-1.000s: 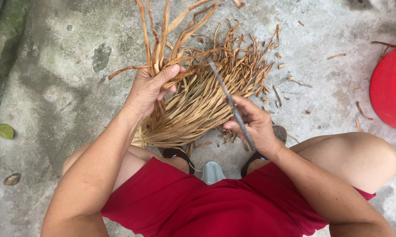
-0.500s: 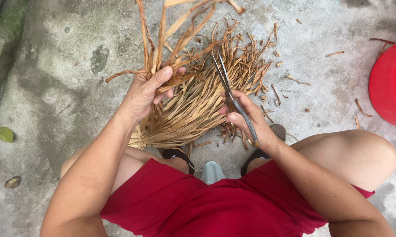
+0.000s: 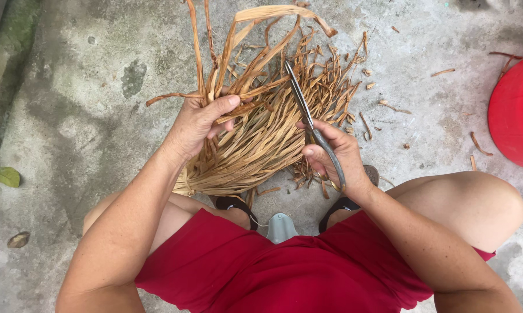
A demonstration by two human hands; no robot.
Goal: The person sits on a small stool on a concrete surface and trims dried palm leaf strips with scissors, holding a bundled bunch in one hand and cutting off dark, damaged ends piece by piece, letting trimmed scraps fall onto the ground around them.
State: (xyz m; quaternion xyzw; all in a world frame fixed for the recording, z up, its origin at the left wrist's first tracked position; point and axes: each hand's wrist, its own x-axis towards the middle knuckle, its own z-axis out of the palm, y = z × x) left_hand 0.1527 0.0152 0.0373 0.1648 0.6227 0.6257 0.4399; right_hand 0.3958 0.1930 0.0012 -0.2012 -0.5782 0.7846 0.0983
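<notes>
My left hand [image 3: 199, 123] grips a bundle of dry tan leaf strips [image 3: 255, 148], which fans out over the concrete floor in front of my knees. Several strips stick up past its fingers. My right hand [image 3: 331, 155] holds grey metal scissors [image 3: 305, 116] by the handles. The blades point away from me, lie close together and rest against the right side of the bundle. Cut tips of the strips [image 3: 331, 87] spread beyond the blades.
Short cut leaf pieces [image 3: 389, 107] litter the concrete to the right. A red plastic tub [image 3: 516, 113] stands at the right edge. Two fallen leaves [image 3: 6, 175] lie at the left. My bare knees and sandalled feet [image 3: 354, 203] are below the bundle.
My right hand has swung the scissors from low right up against the bundle's right side. My left hand keeps its grip and has shifted little.
</notes>
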